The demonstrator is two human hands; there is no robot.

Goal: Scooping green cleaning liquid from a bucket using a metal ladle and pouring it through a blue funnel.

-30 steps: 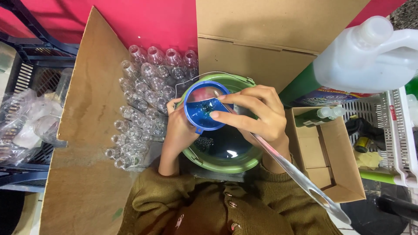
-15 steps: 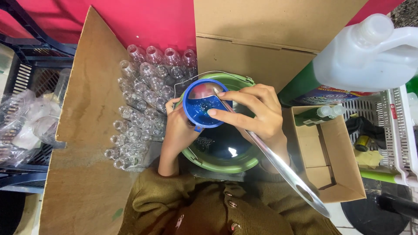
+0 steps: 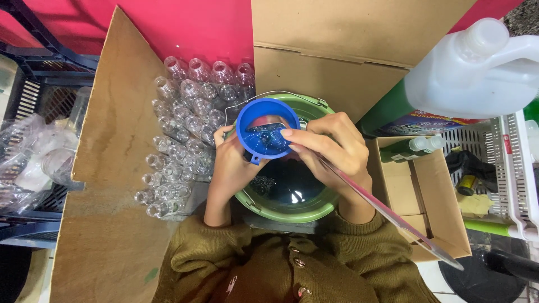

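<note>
At frame centre, my left hand (image 3: 233, 168) grips the blue funnel (image 3: 267, 130), now lifted higher over the green bucket (image 3: 292, 205), my right-hand fingers (image 3: 306, 143) pinching a long metal rod (image 3: 393, 216) at its rim.

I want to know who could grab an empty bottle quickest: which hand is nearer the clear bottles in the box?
Left. The left hand, holding the blue funnel, sits right beside the clear bottles. The right hand is across the green bucket, farther away.

big brown cardboard box (image 3: 337, 50) at top, small open carton (image 3: 443, 224) right, white jug's colourful label (image 3: 426, 122)
</note>
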